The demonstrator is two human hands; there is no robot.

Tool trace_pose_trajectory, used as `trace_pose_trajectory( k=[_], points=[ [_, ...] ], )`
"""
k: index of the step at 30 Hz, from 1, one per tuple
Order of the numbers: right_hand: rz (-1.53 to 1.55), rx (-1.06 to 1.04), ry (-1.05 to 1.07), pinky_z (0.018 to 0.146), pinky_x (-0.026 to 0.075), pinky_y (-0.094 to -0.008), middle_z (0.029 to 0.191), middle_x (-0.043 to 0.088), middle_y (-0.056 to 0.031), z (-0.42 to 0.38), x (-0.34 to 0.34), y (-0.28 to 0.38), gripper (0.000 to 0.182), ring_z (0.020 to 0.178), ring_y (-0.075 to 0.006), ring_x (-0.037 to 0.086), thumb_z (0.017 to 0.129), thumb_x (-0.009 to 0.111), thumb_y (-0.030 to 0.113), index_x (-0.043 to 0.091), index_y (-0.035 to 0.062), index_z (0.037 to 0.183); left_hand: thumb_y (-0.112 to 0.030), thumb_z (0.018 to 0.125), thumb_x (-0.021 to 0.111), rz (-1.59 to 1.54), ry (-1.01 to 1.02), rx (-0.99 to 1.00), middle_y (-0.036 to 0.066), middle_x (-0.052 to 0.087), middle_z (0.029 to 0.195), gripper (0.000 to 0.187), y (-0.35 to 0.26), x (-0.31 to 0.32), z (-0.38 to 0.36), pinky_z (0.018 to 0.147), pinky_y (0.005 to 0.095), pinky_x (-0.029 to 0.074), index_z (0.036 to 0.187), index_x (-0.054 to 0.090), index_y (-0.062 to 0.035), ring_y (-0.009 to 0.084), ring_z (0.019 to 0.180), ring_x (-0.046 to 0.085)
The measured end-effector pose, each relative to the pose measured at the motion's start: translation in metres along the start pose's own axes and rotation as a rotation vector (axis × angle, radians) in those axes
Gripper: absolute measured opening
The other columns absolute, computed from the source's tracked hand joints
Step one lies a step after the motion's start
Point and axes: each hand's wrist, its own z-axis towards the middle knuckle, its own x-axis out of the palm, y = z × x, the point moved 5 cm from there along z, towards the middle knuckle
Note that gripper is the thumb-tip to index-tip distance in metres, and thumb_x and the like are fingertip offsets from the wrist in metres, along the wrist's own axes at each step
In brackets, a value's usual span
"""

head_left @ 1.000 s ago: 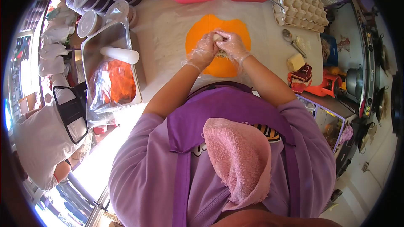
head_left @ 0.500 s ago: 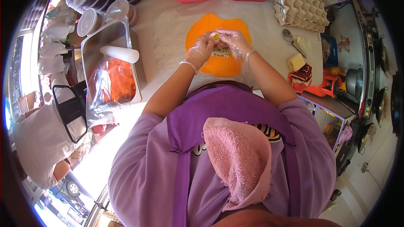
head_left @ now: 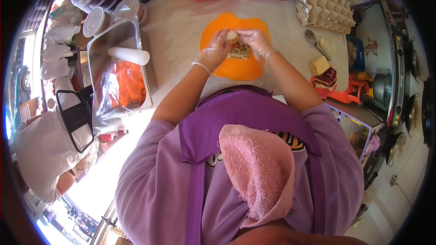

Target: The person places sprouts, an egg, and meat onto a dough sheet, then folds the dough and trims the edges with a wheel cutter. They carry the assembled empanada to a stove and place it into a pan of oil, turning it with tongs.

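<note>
Across the pale worktop (head_left: 175,22), in the head view, an orange sheet (head_left: 240,70) is laid flat, topped with pale shreds (head_left: 240,53). Above them, a white egg (head_left: 232,35) is held by the left hand (head_left: 216,49) and right hand (head_left: 257,43), brought close together; its yellow part is turned bodyward, its long axis unclear.

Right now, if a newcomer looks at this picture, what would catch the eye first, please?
Probably the bright orange sheet at upper centre, with pale shreds on it. Over it, the left hand and right hand, both in clear gloves, hold a white egg with some yellow showing below. Next might come the fluffy pink towel, large on the person's chest.
</note>
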Motion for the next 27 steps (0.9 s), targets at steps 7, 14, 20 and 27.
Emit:
trace_pose_trajectory(
  k=[7, 14, 20, 27],
  points=[
    [-0.068, -0.058, -0.019, 0.077, 0.048, -0.0234, 0.102, 0.066, -0.0063, -0.001, -0.002, 0.0, 0.025, 0.088, -0.0118, 0.06, 0.085, 0.06, -0.002, 0.064, -0.0041, 0.109, -0.01, 0.087, 0.057, -0.01, -0.014, 0.129, 0.017, 0.053, 0.121, 0.035, -0.012, -0.004, 0.001, 0.088, 0.0374, 0.049, 0.122, 0.053, -0.0058, 0.0336, 0.104, 0.057],
    [-0.002, -0.065, -0.063, 0.077, 0.049, -0.0241, 0.099, 0.066, -0.0074, -0.007, -0.003, 0.0, 0.023, 0.088, -0.0127, 0.061, 0.084, 0.061, -0.002, 0.065, -0.0041, 0.107, 0.002, 0.082, 0.06, -0.001, -0.031, 0.241, 0.019, 0.055, 0.114, 0.036, -0.018, -0.002, -0.001, 0.086, 0.0359, 0.05, 0.118, 0.054, -0.0011, 0.0359, 0.101, 0.058],
    [-0.007, -0.081, -0.078, 0.084, 0.048, -0.0258, 0.103, 0.066, -0.0095, -0.01, -0.005, -0.003, 0.024, 0.093, -0.0151, 0.061, 0.084, 0.062, 0.0, 0.064, -0.0055, 0.107, 0.004, 0.081, 0.06, -0.004, -0.032, 0.309, 0.018, 0.055, 0.115, 0.036, -0.021, -0.002, 0.0, 0.086, 0.0356, 0.051, 0.117, 0.055, -0.0015, 0.0348, 0.101, 0.058],
    [0.067, -0.041, -0.121, 0.087, 0.047, -0.0258, 0.105, 0.065, -0.0092, -0.014, -0.004, -0.005, 0.026, 0.096, -0.0152, 0.06, 0.083, 0.064, 0.001, 0.064, -0.0047, 0.109, 0.006, 0.079, 0.061, 0.01, -0.04, 0.395, 0.017, 0.056, 0.116, 0.037, -0.022, -0.004, 0.003, 0.085, 0.0362, 0.051, 0.115, 0.057, -0.0025, 0.0348, 0.102, 0.058]
  ],
)
